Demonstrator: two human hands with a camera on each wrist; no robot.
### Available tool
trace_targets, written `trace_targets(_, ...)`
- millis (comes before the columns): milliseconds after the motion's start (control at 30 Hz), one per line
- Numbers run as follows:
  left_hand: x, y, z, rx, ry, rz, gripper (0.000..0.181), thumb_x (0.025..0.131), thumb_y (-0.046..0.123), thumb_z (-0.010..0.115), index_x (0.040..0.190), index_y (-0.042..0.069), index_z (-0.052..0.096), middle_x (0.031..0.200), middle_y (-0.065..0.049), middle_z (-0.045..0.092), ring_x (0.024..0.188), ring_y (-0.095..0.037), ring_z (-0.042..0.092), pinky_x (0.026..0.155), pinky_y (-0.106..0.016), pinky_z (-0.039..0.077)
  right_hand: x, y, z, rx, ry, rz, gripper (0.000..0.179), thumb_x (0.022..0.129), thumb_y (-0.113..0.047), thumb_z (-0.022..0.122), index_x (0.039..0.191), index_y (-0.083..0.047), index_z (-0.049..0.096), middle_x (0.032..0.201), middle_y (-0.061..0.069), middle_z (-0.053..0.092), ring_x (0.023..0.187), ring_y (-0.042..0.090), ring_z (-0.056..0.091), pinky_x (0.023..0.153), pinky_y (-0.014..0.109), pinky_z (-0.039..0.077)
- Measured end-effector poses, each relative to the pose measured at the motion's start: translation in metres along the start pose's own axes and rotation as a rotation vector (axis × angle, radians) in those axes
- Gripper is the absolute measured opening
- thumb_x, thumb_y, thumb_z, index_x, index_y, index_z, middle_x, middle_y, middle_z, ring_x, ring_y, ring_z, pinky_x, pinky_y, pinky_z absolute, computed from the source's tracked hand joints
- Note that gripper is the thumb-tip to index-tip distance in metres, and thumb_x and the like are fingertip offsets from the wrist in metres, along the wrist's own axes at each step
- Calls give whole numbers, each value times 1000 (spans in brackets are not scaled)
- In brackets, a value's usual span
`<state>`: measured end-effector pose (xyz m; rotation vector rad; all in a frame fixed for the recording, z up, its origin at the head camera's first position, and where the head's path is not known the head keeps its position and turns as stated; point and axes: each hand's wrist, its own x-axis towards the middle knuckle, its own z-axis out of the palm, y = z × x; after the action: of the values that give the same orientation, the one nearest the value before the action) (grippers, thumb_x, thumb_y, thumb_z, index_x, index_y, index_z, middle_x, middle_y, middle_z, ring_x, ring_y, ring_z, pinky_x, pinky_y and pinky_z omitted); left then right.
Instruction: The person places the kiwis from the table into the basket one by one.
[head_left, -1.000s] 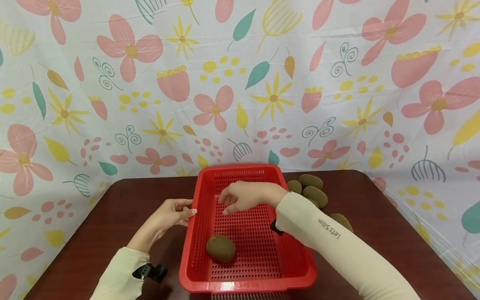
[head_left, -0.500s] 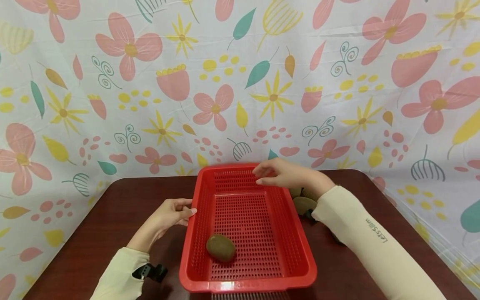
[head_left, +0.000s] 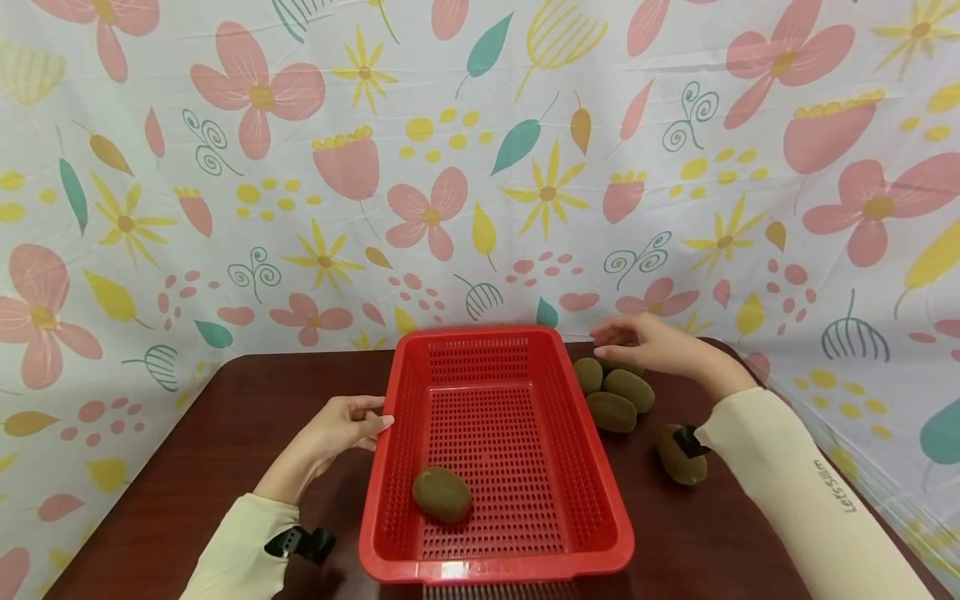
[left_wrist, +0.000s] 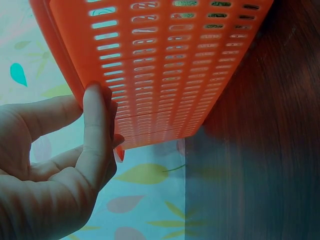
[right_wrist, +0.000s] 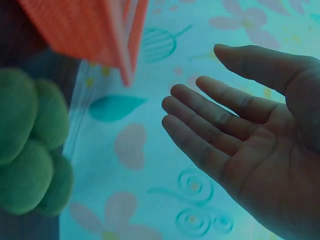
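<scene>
A red plastic basket (head_left: 615, 546) with slotted walls stands on the table. One brown kiwi (head_left: 442, 494) lies on its floor, near the front left. My left hand (head_left: 347, 429) grips the basket's left rim, its thumb on top; the left wrist view shows the fingers against the outer wall. To the right of the basket, my right hand (head_left: 651, 343) hovers over a cluster of kiwis (head_left: 628, 390), partly covering one at the back. Nothing is in it; in the right wrist view its fingers (right_wrist: 200, 140) are extended, apart from the kiwis.
Another kiwi (head_left: 681, 457) lies apart on the dark wooden table (head_left: 225, 450), below the right wrist. A floral cloth (head_left: 480, 167) hangs behind the table's back edge. Something dark and ribbed (head_left: 498, 592) shows under the basket's front edge.
My right hand has moved empty from above the basket's inside, over its right rim, to above the kiwi cluster. My left hand, the basket and the kiwi inside stay put.
</scene>
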<state>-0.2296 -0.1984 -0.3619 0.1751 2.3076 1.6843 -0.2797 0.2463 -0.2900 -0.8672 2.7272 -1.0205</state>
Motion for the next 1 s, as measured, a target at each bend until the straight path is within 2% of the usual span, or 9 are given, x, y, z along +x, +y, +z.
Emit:
trace_targets(200, -1, 0, 0, 4, 0, -17, 52, 96, 12, 60, 138, -12, 41, 101, -18, 65, 79, -26, 69, 76, -40, 57, -23, 28, -1, -35, 16, 70, 38, 95, -19, 62, 123, 8, 58, 114, 16, 66, 105, 32, 63, 86, 42, 53)
trace_targets(500, 1, 0, 0, 5, 1, 1, 52, 96, 11, 59, 138, -13, 41, 100, -18, 65, 79, -26, 69, 75, -40, 58, -52, 62, 2, -88, -21, 147, 44, 92, -25, 66, 123, 7, 58, 118, 20, 63, 107, 34, 61, 81, 37, 54)
trace_targets(733, 0, -1, 0, 4, 5, -9, 53, 96, 11, 60, 138, -13, 40, 99, -18, 64, 79, -26, 69, 75, -40, 57, -68, 79, 9, 13, -114, 197, 55, 89, -24, 70, 126, 13, 53, 118, 26, 61, 105, 35, 62, 75, 27, 54)
trace_targets(867, 0, -1, 0, 10, 8, -5, 54, 95, 12, 61, 139, -13, 39, 99, -18, 64, 79, -27, 69, 76, -41, 57, -78, 86, 13, 79, -179, 221, 58, 87, -21, 72, 126, 16, 51, 119, 30, 58, 107, 41, 60, 77, 29, 54)
trace_targets(1000, 0, -1, 0, 13, 12, 2, 55, 95, 12, 61, 139, -13, 40, 99, -18, 64, 80, -27, 69, 75, -42, 57, -84, 92, 17, 81, -213, 240, 60, 84, -21, 75, 124, 16, 52, 119, 30, 58, 107, 41, 58, 78, 32, 54)
